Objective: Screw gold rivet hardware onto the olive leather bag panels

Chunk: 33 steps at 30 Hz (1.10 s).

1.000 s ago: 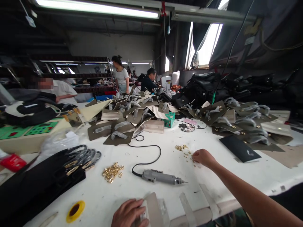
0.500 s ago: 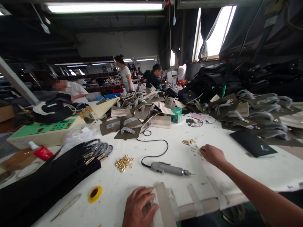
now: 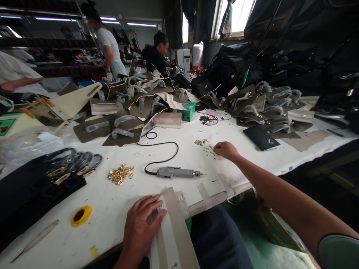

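Observation:
My left hand lies over the edge of a beige bag panel at the table's front edge, thumb and fingers holding it near a small hole in its pale strip. Out to the right, my right hand has its fingers pinched together on the white tabletop. Small gold fittings lie scattered just beside its fingertips; whether one is in the pinch is hidden. Between the hands rests a grey electric screwdriver, its bit pointing right. A heap of gold hooks or rings sits left of it.
Brown bag panels with wrapped handles pile up at the back, near a green box. A black panel lies right. Black bags, a yellow tape roll and an awl-like tool are left. Co-workers are behind.
The view has turned right and tilted down, so things appear farther left and higher. My left hand stays on the panel, more of which now shows; my right hand remains at the small gold fittings.

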Available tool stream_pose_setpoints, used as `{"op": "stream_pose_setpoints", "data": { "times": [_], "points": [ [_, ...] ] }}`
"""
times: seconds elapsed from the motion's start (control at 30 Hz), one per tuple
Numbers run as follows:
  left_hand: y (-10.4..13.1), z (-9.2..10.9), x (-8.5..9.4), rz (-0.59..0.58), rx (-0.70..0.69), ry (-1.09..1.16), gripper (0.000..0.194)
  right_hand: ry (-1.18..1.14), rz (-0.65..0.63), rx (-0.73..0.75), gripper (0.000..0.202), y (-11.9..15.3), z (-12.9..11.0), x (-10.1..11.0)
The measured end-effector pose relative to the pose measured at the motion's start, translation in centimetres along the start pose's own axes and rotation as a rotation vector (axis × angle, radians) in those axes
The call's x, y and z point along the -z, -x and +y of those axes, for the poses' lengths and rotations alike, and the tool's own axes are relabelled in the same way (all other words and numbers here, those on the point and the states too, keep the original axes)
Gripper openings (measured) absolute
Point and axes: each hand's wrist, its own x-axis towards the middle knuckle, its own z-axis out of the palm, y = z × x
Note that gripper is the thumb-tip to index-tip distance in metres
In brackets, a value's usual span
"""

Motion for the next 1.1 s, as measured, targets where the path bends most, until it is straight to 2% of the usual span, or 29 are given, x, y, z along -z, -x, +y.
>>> {"op": "stream_pose_setpoints", "data": {
  "times": [0.2, 0.37, 0.53, 0.77, 1.1],
  "points": [
    [0.2, -0.2, -0.1, -0.039, 0.023, 0.000, 0.026, -0.039, -0.044, -0.043, 0.013, -1.2, 0.2, 0.1],
    [0.2, -0.3, -0.2, -0.049, 0.054, 0.019, 0.026, -0.083, -0.090, -0.065, 0.021, -1.6, 0.3, 0.2],
    [0.0, -0.1, -0.1, -0.050, 0.070, 0.043, 0.025, 0.058, -0.096, -0.064, 0.011, -1.2, -0.6, 1.0],
    [0.0, 0.7, 0.4, -0.058, 0.080, 0.053, 0.023, 0.295, -0.074, 0.041, 0.014, -0.8, -2.1, 1.2],
    [0.0, 0.7, 0.4, -0.060, 0.081, 0.048, 0.021, 0.324, -0.118, 0.086, 0.020, -0.8, -1.3, 1.9]
  ]
}}
